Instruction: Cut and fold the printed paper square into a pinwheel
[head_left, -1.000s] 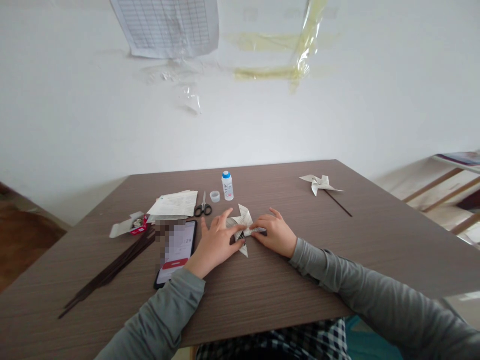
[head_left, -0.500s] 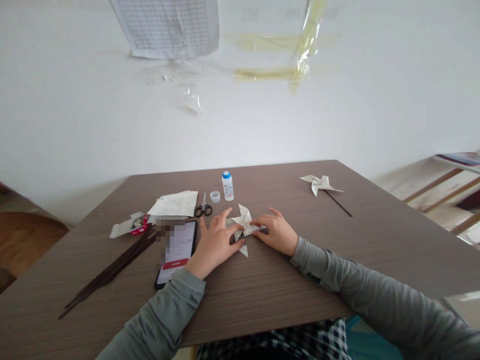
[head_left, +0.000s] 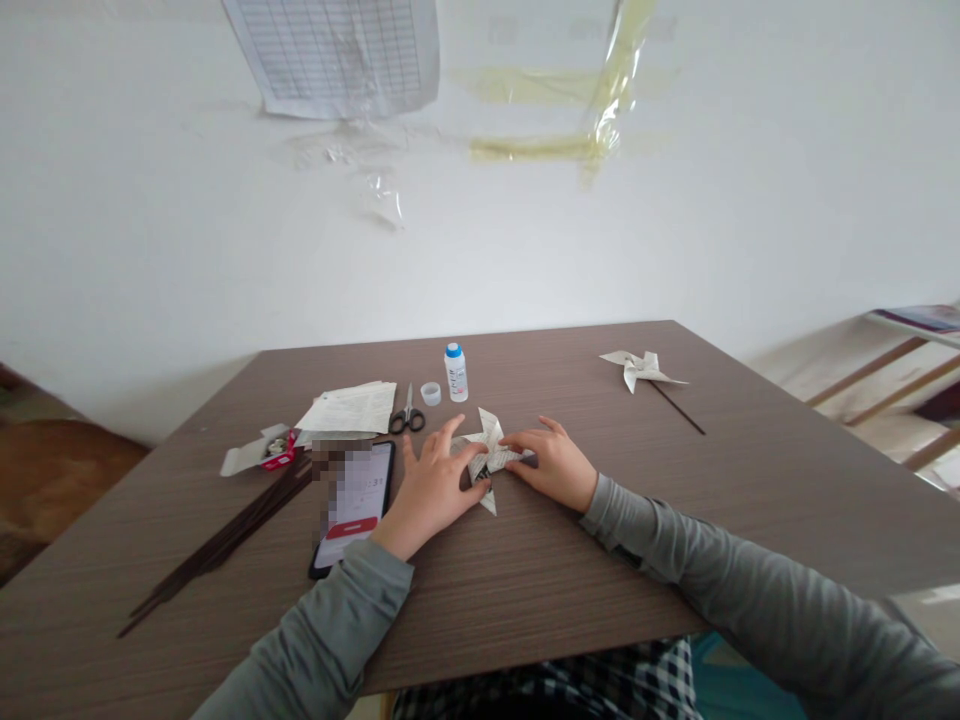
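A paper pinwheel [head_left: 491,438] folded from printed paper lies on the table between my hands. My left hand [head_left: 431,485] grips its left and lower blades with thumb and forefinger, the other fingers raised and spread. From the other side, my right hand [head_left: 555,465] pinches the right blade between thumb and fingers. Part of the left blade is hidden behind my left fingers. Just beyond stand a white glue bottle [head_left: 456,373] with a blue cap and a small translucent cup [head_left: 430,394]. Black-handled scissors [head_left: 407,418] lie to their left.
A phone [head_left: 356,510] lies left of my left hand, beside a bundle of dark sticks [head_left: 225,530]. Stacked paper sheets [head_left: 349,409] and an open red-and-white box [head_left: 274,448] are behind. Another pinwheel on a stick [head_left: 641,370] rests at the far right. A wall borders the table's back.
Both hands stay almost still on the pinwheel, with only slight finger shifts. The digits on the phone's screen have changed.
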